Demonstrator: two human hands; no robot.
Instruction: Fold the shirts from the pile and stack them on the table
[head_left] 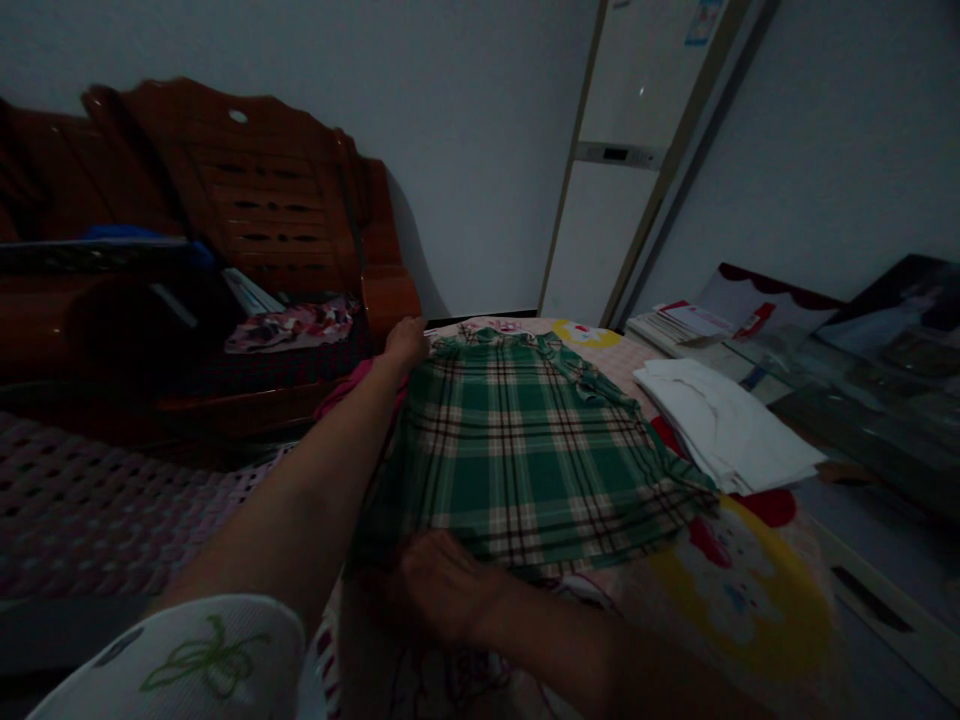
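A green plaid garment (pixel 517 440) with white and dark stripes lies spread out, narrow at the far end and wider toward me. At its far left corner my left hand (pixel 409 342) is closed on the edge of the cloth. My right hand (pixel 439 580) is closed at the near left corner of the hem, its fingertips dark and partly hidden. Beneath the garment is a pale pink cover (pixel 630 590) with yellow and red cartoon prints. Some magenta cloth (pixel 358 385) shows beside my left forearm.
White folded cloth (pixel 727 420) lies right of the garment, near a glass-topped surface (pixel 795 365) with papers (pixel 686 322). A carved wooden chair (pixel 262 190) holding patterned cloth (pixel 296 325) stands at left. A tall white air conditioner (pixel 611 200) is at the back, and pink woven lattice (pixel 112 500) at left.
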